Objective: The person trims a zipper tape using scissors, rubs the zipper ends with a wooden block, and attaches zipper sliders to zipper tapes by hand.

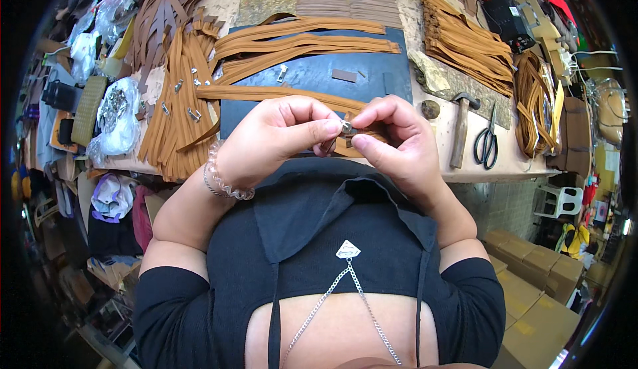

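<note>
Close to my body, over the near edge of the dark blue board (312,69), both hands meet. Thumb and fingers of my left hand (282,130) pinch a small silver zipper slider (345,126). My right hand (402,136) is closed on the end of a brown zipper tape (272,92), its tip partly hidden by the fingers. From the left, this tape runs across the board to my hands. More brown zipper tapes (306,43) lie across the far part of the board. A loose silver slider (282,73) and a small dark strip (344,75) rest nearby.
Left of the board, several sliders lie on a spread of zipper tapes (174,113). A hammer (460,130), black scissors (487,144) and a round dark lump (430,109) sit to the right. Beyond them are tape bundles (465,40). Cardboard boxes (541,322) stand lower right.
</note>
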Demonstrator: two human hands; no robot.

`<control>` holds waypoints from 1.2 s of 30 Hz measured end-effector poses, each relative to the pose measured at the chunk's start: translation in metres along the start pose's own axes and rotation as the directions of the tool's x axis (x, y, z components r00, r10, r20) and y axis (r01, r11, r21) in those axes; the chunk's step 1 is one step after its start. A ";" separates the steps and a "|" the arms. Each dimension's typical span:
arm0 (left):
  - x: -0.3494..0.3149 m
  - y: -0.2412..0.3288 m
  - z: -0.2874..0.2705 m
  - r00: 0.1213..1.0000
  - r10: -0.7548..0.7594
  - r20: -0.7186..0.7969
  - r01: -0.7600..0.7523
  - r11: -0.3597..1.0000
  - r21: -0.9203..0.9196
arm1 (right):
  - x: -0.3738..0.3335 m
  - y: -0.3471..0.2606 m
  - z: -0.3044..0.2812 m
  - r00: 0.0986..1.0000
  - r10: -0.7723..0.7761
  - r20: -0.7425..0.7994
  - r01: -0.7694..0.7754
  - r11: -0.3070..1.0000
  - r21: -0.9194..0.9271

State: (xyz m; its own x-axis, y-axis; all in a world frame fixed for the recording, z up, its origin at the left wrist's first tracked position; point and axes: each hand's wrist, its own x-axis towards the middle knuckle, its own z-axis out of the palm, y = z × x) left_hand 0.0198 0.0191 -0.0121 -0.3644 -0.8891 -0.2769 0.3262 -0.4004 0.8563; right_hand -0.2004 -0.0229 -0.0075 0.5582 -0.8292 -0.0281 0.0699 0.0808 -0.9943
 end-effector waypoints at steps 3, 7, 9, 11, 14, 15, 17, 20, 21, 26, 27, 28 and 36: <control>0.003 -0.005 0.000 1.000 0.011 0.007 -0.010 0.997 -0.080 | 0.002 0.002 -0.002 0.988 -0.156 0.004 0.155 0.978 -0.144; 0.006 -0.007 0.002 1.000 0.007 0.000 -0.007 0.991 -0.131 | 0.005 0.009 -0.002 0.929 -0.369 0.006 0.345 0.862 -0.371; 0.007 -0.007 0.004 0.999 -0.017 -0.032 0.013 0.994 -0.112 | 0.005 0.010 0.000 0.921 -0.390 -0.009 0.358 0.853 -0.379; 0.007 -0.007 0.005 0.999 -0.026 -0.034 0.022 0.991 -0.133 | 0.005 0.011 0.000 0.911 -0.411 -0.024 0.371 0.844 -0.387; 0.007 -0.004 0.007 0.998 -0.048 -0.032 0.042 0.987 -0.154 | 0.008 0.011 -0.001 0.871 -0.489 0.034 0.455 0.780 -0.431; 0.007 -0.003 0.007 0.998 -0.058 -0.031 0.052 0.987 -0.155 | 0.008 0.011 0.000 0.878 -0.478 0.025 0.444 0.794 -0.416; 0.007 -0.003 0.008 0.997 -0.062 -0.035 0.056 0.986 -0.156 | 0.007 0.011 0.000 0.884 -0.467 0.016 0.434 0.807 -0.400; 0.008 -0.005 0.009 0.998 -0.052 -0.037 0.046 0.987 -0.153 | 0.007 0.015 -0.001 0.897 -0.441 -0.015 0.407 0.840 -0.358; 0.008 -0.005 0.009 0.999 -0.038 -0.036 0.032 0.988 -0.148 | 0.008 0.016 -0.002 0.893 -0.451 -0.012 0.416 0.834 -0.363; 0.010 -0.010 0.008 0.998 0.065 -0.020 -0.067 0.989 -0.133 | 0.007 0.019 -0.002 0.890 -0.456 -0.030 0.416 0.835 -0.361; 0.010 -0.011 0.008 0.996 0.086 -0.022 -0.088 0.988 -0.127 | 0.007 0.019 -0.002 0.883 -0.469 -0.029 0.427 0.826 -0.369; 0.010 -0.010 0.008 0.996 0.085 -0.022 -0.088 0.988 -0.127 | 0.007 0.020 -0.002 0.876 -0.482 -0.029 0.438 0.817 -0.376; 0.010 -0.010 0.007 0.989 0.128 -0.070 -0.131 0.991 -0.041 | 0.010 0.017 -0.008 0.864 -0.504 0.017 0.466 0.784 -0.410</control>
State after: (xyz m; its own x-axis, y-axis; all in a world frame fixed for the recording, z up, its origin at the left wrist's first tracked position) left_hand 0.0065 0.0161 -0.0203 -0.2581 -0.9462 -0.1950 0.4068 -0.2895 0.8664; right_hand -0.2005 -0.0343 -0.0259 0.4608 -0.7476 0.4784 -0.0244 -0.5494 -0.8352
